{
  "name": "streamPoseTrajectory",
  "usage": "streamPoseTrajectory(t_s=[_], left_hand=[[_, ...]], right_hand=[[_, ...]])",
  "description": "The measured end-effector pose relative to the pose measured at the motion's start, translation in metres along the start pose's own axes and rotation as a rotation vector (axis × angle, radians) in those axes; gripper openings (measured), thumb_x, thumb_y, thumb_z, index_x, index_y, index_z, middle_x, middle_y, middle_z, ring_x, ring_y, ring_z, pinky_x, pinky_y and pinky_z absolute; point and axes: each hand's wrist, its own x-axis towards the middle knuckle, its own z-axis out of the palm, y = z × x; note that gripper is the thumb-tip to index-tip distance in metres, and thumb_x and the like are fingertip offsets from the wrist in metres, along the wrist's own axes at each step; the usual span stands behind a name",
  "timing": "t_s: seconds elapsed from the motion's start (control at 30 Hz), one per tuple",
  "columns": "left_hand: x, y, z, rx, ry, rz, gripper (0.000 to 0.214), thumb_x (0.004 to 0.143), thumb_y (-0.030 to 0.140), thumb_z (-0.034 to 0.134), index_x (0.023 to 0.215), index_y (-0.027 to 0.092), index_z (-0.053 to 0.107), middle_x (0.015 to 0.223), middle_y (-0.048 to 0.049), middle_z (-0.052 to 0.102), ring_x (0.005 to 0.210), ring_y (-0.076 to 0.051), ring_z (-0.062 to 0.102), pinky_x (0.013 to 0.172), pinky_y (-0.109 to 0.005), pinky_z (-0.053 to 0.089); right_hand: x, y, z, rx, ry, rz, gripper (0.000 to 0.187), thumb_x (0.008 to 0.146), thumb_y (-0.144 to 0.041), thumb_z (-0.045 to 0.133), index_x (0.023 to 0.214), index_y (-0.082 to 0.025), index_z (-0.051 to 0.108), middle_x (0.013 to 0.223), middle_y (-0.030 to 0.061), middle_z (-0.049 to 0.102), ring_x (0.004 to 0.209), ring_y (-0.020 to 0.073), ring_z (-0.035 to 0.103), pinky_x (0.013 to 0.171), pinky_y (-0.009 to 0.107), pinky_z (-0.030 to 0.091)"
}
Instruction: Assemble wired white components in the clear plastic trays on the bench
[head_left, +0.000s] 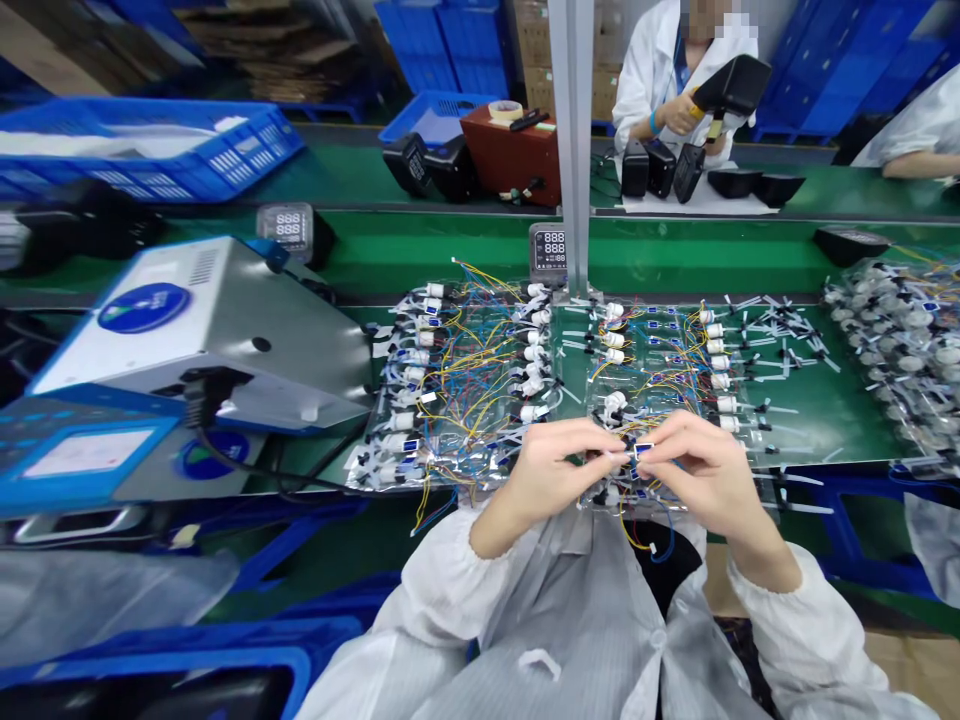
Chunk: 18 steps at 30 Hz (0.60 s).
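Close together over the front of the bench, both my hands are closed in a pinch. My right hand (697, 465) grips a small blue-and-white part (643, 452) between thumb and fingertips. Just to its left, my left hand (562, 460) pinches something thin and pale whose kind I cannot make out. Beneath and beyond them lie rows of white cylindrical parts (615, 340) with coloured wires on clear plastic. A second batch of wired parts (472, 370) lies left of these. White cable ties (795, 335) stick out and lie scattered to the right.
A metal-cased machine (225, 330) with a black plug stands at left. A metal post (574, 140) rises behind the rows, beside a digital display unit (547, 250). Bagged parts (911, 350) are heaped at right. Across the line, a person (679, 90) holds a black device.
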Motion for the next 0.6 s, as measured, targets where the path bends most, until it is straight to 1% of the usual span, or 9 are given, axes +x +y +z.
streamPoseTrajectory(t_s=[0.1,0.23,0.3,0.37,0.43,0.5,0.57,0.6], left_hand=[[-0.003,0.003,-0.007,-0.03,-0.05,0.009,0.004,0.089,0.014,0.082,0.089,0.017,0.08,0.08,-0.0048,0.082,0.071,-0.016,0.077,0.067,-0.024,0.062],[-0.005,0.008,-0.007,-0.11,-0.111,0.063,0.006,0.095,0.019,0.077,0.089,0.017,0.078,0.077,-0.0062,0.081,0.067,-0.016,0.075,0.064,-0.025,0.06],[-0.001,0.011,-0.007,-0.146,-0.114,0.068,0.009,0.096,0.021,0.077,0.088,0.018,0.079,0.076,-0.0058,0.08,0.066,-0.015,0.075,0.064,-0.024,0.06],[0.006,0.012,-0.01,-0.155,-0.099,0.073,0.007,0.094,0.026,0.08,0.094,0.019,0.08,0.082,-0.0065,0.081,0.072,-0.016,0.076,0.069,-0.026,0.062],[0.017,0.01,-0.018,-0.085,-0.087,0.054,0.021,0.094,0.036,0.081,0.105,0.019,0.08,0.094,-0.0087,0.082,0.085,-0.019,0.078,0.079,-0.03,0.063],[0.029,0.003,-0.027,0.065,-0.078,-0.022,0.03,0.1,0.044,0.071,0.114,0.018,0.079,0.105,-0.0107,0.082,0.097,-0.022,0.077,0.089,-0.035,0.062],[0.04,-0.012,-0.032,0.263,-0.094,-0.156,0.032,0.105,0.042,0.061,0.12,0.017,0.076,0.111,-0.0117,0.08,0.101,-0.022,0.075,0.094,-0.038,0.059],[0.044,-0.022,-0.032,0.369,-0.119,-0.228,0.033,0.104,0.04,0.063,0.124,0.017,0.074,0.114,-0.0122,0.079,0.1,-0.023,0.075,0.094,-0.038,0.059]], right_hand=[[-0.003,-0.005,0.006,-0.001,-0.004,-0.036,0.014,0.089,-0.015,0.083,0.094,-0.028,0.082,0.093,0.0024,0.079,0.081,0.0164,0.075,0.072,0.031,0.063],[0.0,-0.014,0.013,0.073,-0.028,-0.038,0.012,0.091,-0.018,0.082,0.094,-0.029,0.082,0.092,0.0026,0.079,0.079,0.0169,0.075,0.069,0.031,0.063],[0.002,-0.02,0.011,0.06,-0.024,-0.05,0.014,0.091,-0.018,0.082,0.095,-0.031,0.082,0.092,0.0021,0.079,0.079,0.0173,0.075,0.068,0.032,0.063],[0.004,-0.027,0.006,0.006,0.014,-0.052,0.018,0.089,-0.016,0.083,0.096,-0.033,0.082,0.092,0.0015,0.079,0.081,0.0181,0.075,0.069,0.033,0.063],[0.005,-0.034,-0.003,-0.042,0.106,-0.037,0.02,0.088,-0.015,0.083,0.096,-0.034,0.082,0.094,0.0018,0.077,0.082,0.0196,0.074,0.068,0.036,0.063],[0.008,-0.038,-0.013,-0.033,0.227,-0.006,0.019,0.089,-0.016,0.082,0.094,-0.034,0.081,0.097,0.0032,0.076,0.079,0.0201,0.072,0.061,0.037,0.062],[0.014,-0.039,-0.023,0.004,0.325,0.006,0.016,0.09,-0.017,0.081,0.093,-0.032,0.081,0.099,0.0046,0.074,0.073,0.0192,0.07,0.055,0.037,0.059],[0.018,-0.038,-0.026,0.013,0.362,-0.004,0.014,0.09,-0.017,0.08,0.092,-0.031,0.08,0.1,0.0049,0.073,0.071,0.0186,0.068,0.054,0.037,0.059]])
